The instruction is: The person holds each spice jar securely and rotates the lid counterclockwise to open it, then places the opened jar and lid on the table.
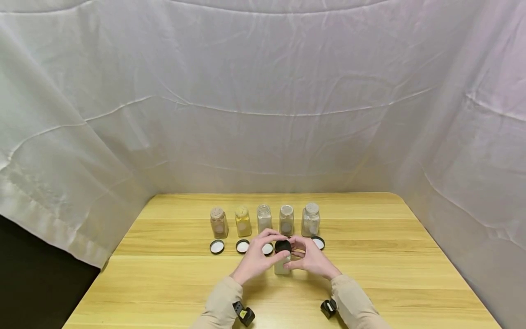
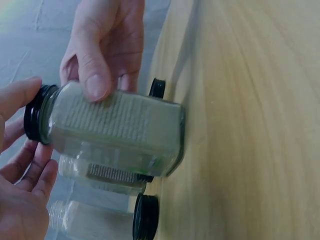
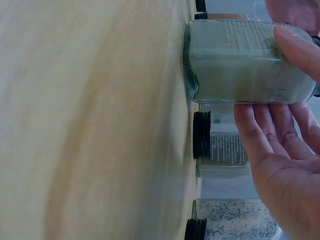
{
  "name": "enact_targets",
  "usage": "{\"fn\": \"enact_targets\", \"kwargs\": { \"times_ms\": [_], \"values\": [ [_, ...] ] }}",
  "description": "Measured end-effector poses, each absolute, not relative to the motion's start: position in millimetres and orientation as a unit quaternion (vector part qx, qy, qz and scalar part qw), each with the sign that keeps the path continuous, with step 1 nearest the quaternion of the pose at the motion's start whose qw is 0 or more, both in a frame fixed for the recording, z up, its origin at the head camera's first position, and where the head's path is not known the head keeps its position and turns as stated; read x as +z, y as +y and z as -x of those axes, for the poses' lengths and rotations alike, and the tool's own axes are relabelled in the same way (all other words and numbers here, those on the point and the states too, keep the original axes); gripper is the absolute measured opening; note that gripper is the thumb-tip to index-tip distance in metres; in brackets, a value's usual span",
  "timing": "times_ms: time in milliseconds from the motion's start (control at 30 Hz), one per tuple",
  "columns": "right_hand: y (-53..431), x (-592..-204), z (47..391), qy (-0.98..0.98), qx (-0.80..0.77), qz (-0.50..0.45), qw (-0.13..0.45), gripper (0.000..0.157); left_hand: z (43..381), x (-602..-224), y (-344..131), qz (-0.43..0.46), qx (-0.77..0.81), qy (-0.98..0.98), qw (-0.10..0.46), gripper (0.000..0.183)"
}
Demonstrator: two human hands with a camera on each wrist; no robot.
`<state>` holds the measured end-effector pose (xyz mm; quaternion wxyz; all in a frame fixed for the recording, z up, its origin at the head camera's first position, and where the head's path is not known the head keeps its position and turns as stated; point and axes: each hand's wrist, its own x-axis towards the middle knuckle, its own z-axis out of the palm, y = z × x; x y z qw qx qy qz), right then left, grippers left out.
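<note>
A square glass jar of pale powder stands upright near the middle of the table, between both hands. On its mouth sits a black lid. My left hand grips this lid, thumb on one side and fingertips on the other. The jar's body is held by my right hand, the thumb on the printed face and the fingers along another side, as the right wrist view shows. Its base is right at the tabletop.
Behind stands a row of uncapped jars: a reddish-brown one, a yellow one, a whitish one, a grey-brown one and a speckled one. Black lids with white linings, such as the leftmost lid, lie before them.
</note>
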<state>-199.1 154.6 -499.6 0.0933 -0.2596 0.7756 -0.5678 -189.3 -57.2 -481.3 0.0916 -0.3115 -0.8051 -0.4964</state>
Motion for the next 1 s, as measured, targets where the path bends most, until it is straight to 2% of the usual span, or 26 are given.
{"fn": "enact_targets", "kwargs": {
  "times_ms": [133,367,533,700,1000],
  "values": [
    [154.9,-499.6,199.1,0.774,-0.57,0.26,0.094,0.049,189.2,-483.3,-57.7,0.317,-0.497,-0.803,0.089,0.039],
    [155.5,-500.0,199.3,0.775,-0.568,0.263,0.09,0.048,189.4,-475.3,-68.8,0.37,-0.499,-0.783,0.016,0.046],
    [155.1,-499.4,199.3,0.775,-0.568,0.263,0.091,0.048,191.0,-473.5,-73.4,0.392,-0.489,-0.78,0.0,0.043],
    [154.8,-499.4,199.2,0.774,-0.568,0.264,0.095,0.048,192.4,-475.4,-73.5,0.392,-0.493,-0.777,0.004,0.039],
    [155.6,-498.2,198.7,0.778,-0.563,0.264,0.09,0.049,190.7,-476.2,-67.0,0.361,-0.512,-0.778,0.045,0.035]
  ]
}}
